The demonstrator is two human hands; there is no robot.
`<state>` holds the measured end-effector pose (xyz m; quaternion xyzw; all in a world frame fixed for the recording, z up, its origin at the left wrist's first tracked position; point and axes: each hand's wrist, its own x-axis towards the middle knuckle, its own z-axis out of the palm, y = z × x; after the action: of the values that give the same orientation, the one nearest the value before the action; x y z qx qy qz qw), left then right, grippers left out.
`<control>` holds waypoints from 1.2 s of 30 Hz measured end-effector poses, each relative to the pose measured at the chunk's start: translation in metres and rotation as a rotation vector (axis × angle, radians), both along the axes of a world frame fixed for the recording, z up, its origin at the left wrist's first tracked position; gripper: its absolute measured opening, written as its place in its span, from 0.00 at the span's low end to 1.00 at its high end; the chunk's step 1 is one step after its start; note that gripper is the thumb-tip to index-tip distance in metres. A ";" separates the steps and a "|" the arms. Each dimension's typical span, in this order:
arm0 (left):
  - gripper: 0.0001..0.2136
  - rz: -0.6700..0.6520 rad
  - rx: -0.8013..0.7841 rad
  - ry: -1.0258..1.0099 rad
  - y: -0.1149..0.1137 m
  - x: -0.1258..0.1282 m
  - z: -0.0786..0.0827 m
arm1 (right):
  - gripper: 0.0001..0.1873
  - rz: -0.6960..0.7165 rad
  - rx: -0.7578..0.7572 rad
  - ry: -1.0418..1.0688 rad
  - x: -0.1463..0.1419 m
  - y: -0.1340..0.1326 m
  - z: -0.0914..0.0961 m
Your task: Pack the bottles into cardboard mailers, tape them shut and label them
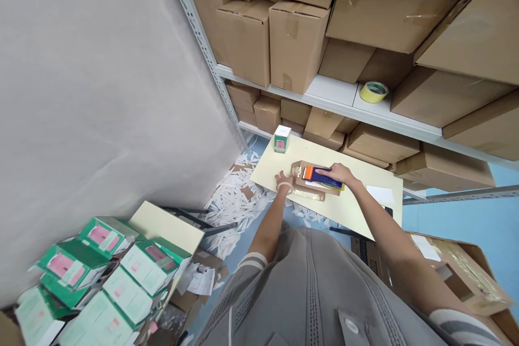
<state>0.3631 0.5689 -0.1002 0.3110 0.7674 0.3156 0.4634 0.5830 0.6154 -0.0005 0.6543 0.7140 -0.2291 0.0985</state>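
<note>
In the head view, the right hand (339, 173) is closed around a dispenser (326, 179), a blue tool with an orange front. The left hand (284, 179) has its fingers spread and holds nothing that shows; it is by the left end of the carton (329, 191), and whether its fingertips touch the cardboard or only the desk (265, 167) I cannot tell.

The carton lies flat around the middle of the desk, its near side close to the near edge. The dispenser is over its upper face, the orange front towards the left hand.

As for progress, shiny tape (306, 194) shows along the carton's near side, and there is a gleam at its left end too, so some taping looks done. The dispenser, in hand over the carton, suggests the work on it is not finished. How much is left cannot be told: the tool and the right hand cover much of the upper face, and no full seam shows.

A green box (281, 139) stands upright at the far left corner of the desk, well apart from the carton. Paper (380, 194) lies towards the right edge, with a dark thing (388, 211) beside it, partly hidden by the right arm.
</note>
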 end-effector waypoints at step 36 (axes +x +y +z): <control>0.16 -0.729 0.261 0.630 0.048 0.058 -0.018 | 0.45 0.017 -0.238 -0.064 0.001 0.021 0.015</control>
<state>0.4208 0.6166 -0.1183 0.6945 0.6657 0.1173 0.2464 0.5841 0.6360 0.0146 0.6388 0.6837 -0.2905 0.2002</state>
